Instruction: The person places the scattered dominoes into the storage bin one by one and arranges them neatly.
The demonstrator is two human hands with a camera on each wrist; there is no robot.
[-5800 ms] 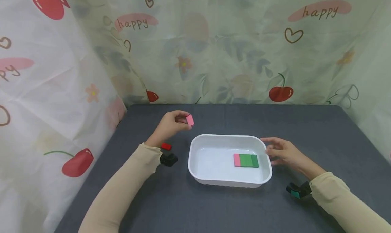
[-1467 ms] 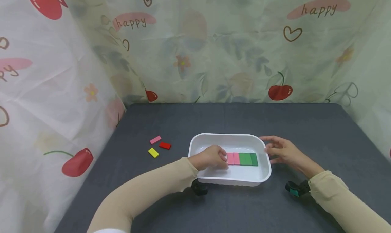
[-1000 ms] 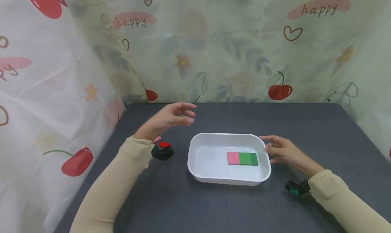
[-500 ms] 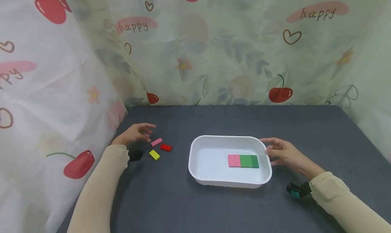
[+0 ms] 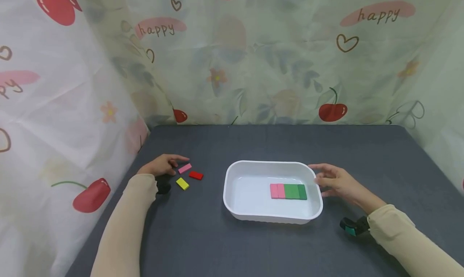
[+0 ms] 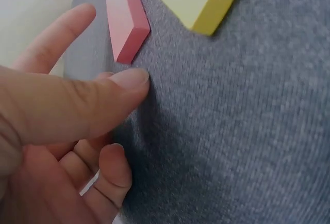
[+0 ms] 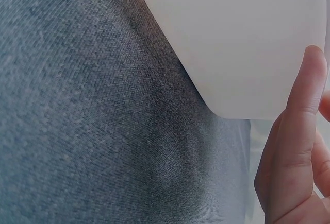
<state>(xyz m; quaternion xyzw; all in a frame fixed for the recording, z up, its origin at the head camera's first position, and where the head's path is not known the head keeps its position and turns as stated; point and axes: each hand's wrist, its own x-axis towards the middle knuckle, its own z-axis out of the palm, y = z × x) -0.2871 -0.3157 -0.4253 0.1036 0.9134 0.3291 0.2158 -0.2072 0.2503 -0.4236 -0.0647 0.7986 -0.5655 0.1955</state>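
Observation:
My left hand (image 5: pixel 162 165) hovers at the pink block (image 5: pixel 185 168) on the table's left side, index finger stretched past it. In the left wrist view, thumb and index finger stand apart with a small gap to the pink block (image 6: pixel 125 20); nothing is held. A yellow block (image 5: pixel 183 184) and a red block (image 5: pixel 196 175) lie close by. My right hand (image 5: pixel 335 182) rests its loosely bent fingers and thumb against the right end of the white tray (image 5: pixel 253 216). In the tray lies a flat row of pink blocks (image 5: pixel 277 191) and green blocks (image 5: pixel 295 191), side by side.
The dark cloth-covered table (image 5: pixel 217 244) reaches back to a printed curtain (image 5: pixel 253 67), which also hangs along the left side. A black wrist device (image 5: pixel 354 226) sits under the right cuff. Bare tray floor shows left of the row.
My left hand has set a second pink block into the row, withdrawn from the tray, and come down beside the loose pink block. My right hand has stayed at the tray's end.

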